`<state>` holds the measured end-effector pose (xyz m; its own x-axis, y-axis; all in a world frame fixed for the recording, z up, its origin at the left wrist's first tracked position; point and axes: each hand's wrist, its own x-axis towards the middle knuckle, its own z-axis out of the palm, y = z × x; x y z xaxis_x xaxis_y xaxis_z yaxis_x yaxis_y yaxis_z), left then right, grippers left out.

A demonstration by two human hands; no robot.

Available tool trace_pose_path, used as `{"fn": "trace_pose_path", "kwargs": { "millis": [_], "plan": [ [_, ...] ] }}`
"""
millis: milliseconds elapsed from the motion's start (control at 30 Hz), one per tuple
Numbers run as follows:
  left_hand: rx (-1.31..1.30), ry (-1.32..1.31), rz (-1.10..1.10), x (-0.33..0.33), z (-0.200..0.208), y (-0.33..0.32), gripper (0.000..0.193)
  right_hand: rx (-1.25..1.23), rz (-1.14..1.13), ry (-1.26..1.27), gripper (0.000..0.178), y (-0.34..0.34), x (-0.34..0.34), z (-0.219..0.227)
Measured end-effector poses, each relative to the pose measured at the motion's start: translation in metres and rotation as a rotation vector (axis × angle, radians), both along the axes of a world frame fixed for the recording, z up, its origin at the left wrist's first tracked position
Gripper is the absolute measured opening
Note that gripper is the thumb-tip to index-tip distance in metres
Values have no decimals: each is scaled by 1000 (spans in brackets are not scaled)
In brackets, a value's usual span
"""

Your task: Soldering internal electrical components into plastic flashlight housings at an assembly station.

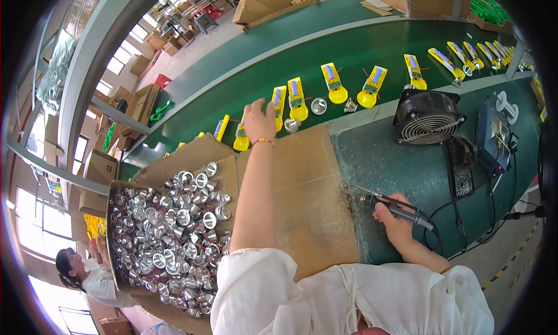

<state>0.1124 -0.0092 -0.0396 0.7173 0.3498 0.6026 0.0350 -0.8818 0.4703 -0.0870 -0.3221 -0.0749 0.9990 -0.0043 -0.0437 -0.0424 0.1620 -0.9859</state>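
Green conveyor belt (372, 50) and worktable (372, 155), with soldering iron (407, 215) and yellow lamp bodies (368, 98)

Conveyor belt: arcs across the upper part of the view, beyond the worktable.
Worktable: fills the near right; bears crumbs and dust beside the cardboard.
Cardboard carton (195, 152): stands open at the left, heaped with silver reflectors (183, 217).
Flat cardboard sheet (302, 195): lies between carton and bare green tabletop; browned at its right edge.
Co-worker in white top (104, 285): in the background, beyond the carton.
Black fan (430, 117): stands near the belt, round wire grille toward the near side.
Blue power unit (493, 137): sits right of the fan, with a small red light and dark cables.
Left hand (260, 123): reaches over the belt, fingers bent, just beside a partly covered lamp body; cannot tell whether gripping it.
Right hand (397, 221): low over the worktable, fingers closed around the soldering iron.
Soldering iron: grey handle, pointing left toward the cardboard sheet.
Lamp bodies: ranged along the belt in a spaced row, several showing green boards and red wires; a few loose reflectors among them.
White spool (507, 107): upon the power unit's far end.
Thin red bracelet (263, 141): around the left wrist.
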Motion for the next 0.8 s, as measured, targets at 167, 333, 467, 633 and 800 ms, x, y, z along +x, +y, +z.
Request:
{"fn": "trace_pose_path", "kwargs": {
  "millis": [167,333,467,633,800],
  "plan": [
    [189,649,220,4,-17,14,23,46,24,56,13,-2,2,8],
    [220,426,-3,-47,-8,3,16,39,28,60,12,-5,1,5],
    [173,374,-113,-150,4,-34,15,23,21,57,11,-4,3,4],
    [-164,349,-72,-254,-6,-57,18,28,14,46,12,-1,-1,13],
    [-227,523,294,-267,8,-22,50,22,52,22,14,1,-7,10]
  ]
}}
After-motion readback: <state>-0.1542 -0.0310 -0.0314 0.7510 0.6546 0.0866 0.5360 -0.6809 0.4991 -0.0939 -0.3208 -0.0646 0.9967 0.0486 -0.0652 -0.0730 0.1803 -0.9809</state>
